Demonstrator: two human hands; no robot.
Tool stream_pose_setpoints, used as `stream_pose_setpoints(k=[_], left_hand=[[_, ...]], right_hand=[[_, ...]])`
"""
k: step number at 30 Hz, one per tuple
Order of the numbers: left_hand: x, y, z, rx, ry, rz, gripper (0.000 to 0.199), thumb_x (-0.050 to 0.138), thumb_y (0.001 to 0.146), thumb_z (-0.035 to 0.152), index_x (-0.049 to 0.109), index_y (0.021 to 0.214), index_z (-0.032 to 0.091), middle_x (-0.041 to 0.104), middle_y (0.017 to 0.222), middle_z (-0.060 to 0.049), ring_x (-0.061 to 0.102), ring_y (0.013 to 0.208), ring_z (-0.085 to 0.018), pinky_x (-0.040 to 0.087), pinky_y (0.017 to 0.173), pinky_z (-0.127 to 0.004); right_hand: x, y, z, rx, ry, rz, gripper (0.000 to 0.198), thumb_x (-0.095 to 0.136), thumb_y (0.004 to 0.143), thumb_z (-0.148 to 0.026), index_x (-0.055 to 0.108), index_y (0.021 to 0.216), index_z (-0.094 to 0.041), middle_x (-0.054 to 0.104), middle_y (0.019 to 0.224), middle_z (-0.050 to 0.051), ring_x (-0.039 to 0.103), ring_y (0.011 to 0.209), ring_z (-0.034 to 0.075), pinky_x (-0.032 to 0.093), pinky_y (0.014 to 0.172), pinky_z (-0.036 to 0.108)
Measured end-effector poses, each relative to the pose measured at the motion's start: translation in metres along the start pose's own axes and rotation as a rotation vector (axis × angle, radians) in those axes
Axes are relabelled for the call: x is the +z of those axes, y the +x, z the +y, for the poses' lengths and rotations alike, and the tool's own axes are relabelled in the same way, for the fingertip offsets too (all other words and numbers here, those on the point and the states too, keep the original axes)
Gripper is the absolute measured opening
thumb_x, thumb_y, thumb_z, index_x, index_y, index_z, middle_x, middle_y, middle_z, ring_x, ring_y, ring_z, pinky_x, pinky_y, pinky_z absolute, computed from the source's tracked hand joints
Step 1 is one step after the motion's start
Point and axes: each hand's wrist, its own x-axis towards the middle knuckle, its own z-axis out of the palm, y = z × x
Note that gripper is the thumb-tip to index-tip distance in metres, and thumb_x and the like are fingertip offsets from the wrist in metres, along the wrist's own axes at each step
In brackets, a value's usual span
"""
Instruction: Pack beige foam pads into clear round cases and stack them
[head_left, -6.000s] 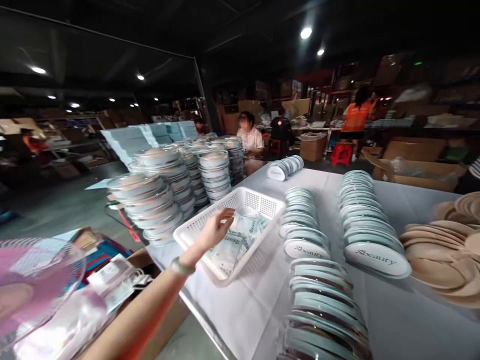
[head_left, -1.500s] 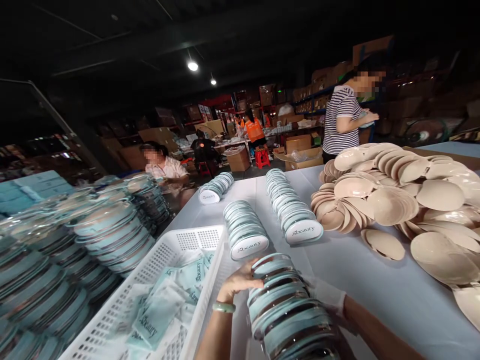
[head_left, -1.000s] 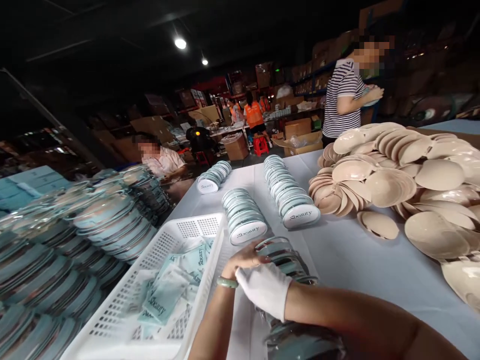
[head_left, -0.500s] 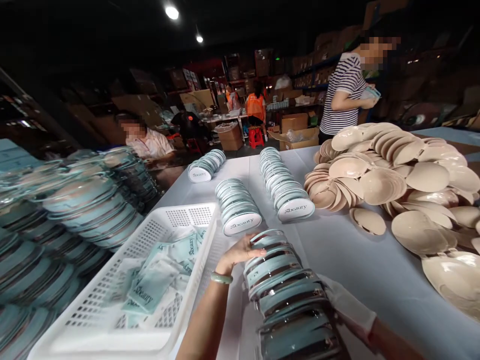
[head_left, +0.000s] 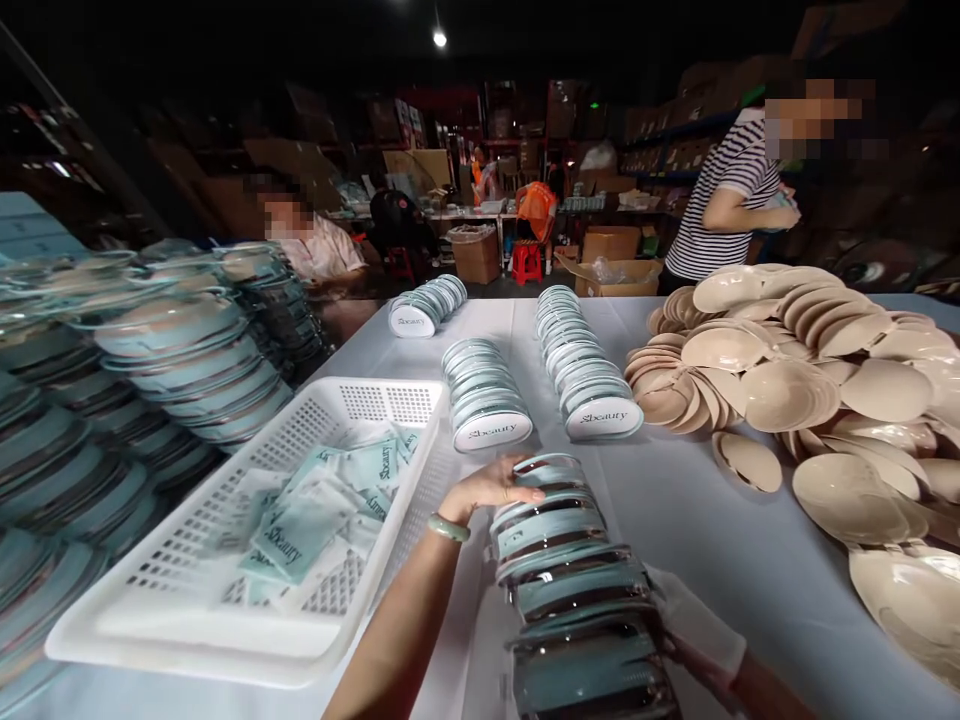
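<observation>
While the wide white worktop (head_left: 675,500) holds up everything close by, a big heap of tan shells (head_left: 810,390) sits on its right side and a white basket (head_left: 202,650) on its left. Between them, nearest the person, stands a long row of shiny blue cases (head_left: 577,592). The left hand (head_left: 491,490) touches its far end, thumb and fingers bent; one cannot tell if that grip pinches a case. The gloved right hand (head_left: 697,610) is blurry beside the row, so its grip cannot be told either. The step in hand seems to be lining up the row; the next move calls for gentle, even hands. Small packets (head_left: 292,535) lie inside the basket.
</observation>
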Motion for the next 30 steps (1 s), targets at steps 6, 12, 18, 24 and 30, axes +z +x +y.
stream_pose_setpoints(k=[6, 12, 18, 24, 30], left_hand=[[0.003, -0.002, 0.010, -0.003, 0.017, -0.009, 0.070, 0.080, 0.074, 0.051, 0.066, 0.132, 0.014, 0.074, 0.129, -0.011, 0.067, 0.122, -0.035, 0.050, 0.110, -0.047], [0.006, -0.004, 0.010, 0.009, 0.139, 0.131, 0.066, 0.080, 0.076, 0.059, 0.070, 0.127, 0.018, 0.077, 0.121, -0.008, 0.071, 0.114, -0.033, 0.056, 0.103, -0.046], [0.064, -0.037, 0.010, 0.211, 0.590, 0.691, 0.036, 0.064, 0.098, 0.039, 0.068, 0.130, 0.024, 0.065, 0.136, -0.014, 0.054, 0.130, -0.035, 0.041, 0.111, -0.060], [0.110, -0.069, 0.022, 0.487, 0.693, 0.505, 0.029, 0.048, 0.106, 0.023, 0.066, 0.128, 0.017, 0.076, 0.110, -0.010, 0.070, 0.100, -0.020, 0.057, 0.088, -0.032], [0.084, -0.068, 0.034, 0.063, 0.311, 0.203, 0.048, 0.043, 0.104, 0.058, 0.071, 0.098, 0.018, 0.072, 0.087, -0.004, 0.065, 0.078, -0.017, 0.054, 0.076, -0.028]], right_hand=[[-0.017, 0.000, -0.023, 0.099, 0.090, -0.076, 0.076, 0.064, 0.084, -0.071, 0.056, 0.144, -0.025, 0.073, 0.105, 0.012, 0.071, 0.094, 0.030, 0.057, 0.094, 0.051], [-0.046, 0.009, -0.068, 0.092, -0.119, -0.171, 0.070, 0.069, 0.086, -0.056, 0.055, 0.147, -0.025, 0.074, 0.109, 0.010, 0.070, 0.099, 0.030, 0.056, 0.097, 0.046], [-0.039, 0.027, -0.058, -0.031, -0.285, -0.304, 0.051, 0.049, 0.101, -0.050, 0.054, 0.144, -0.022, 0.073, 0.115, 0.010, 0.068, 0.105, 0.027, 0.053, 0.104, 0.049], [-0.027, 0.033, -0.037, -0.180, -0.076, -0.283, 0.050, 0.051, 0.101, -0.056, 0.057, 0.139, -0.023, 0.059, 0.145, 0.012, 0.055, 0.134, 0.027, 0.038, 0.122, 0.048], [-0.022, 0.025, -0.048, -0.056, 0.110, -0.158, 0.079, 0.064, 0.080, -0.075, 0.058, 0.136, -0.020, 0.065, 0.135, 0.016, 0.062, 0.123, 0.034, 0.051, 0.108, 0.051]])
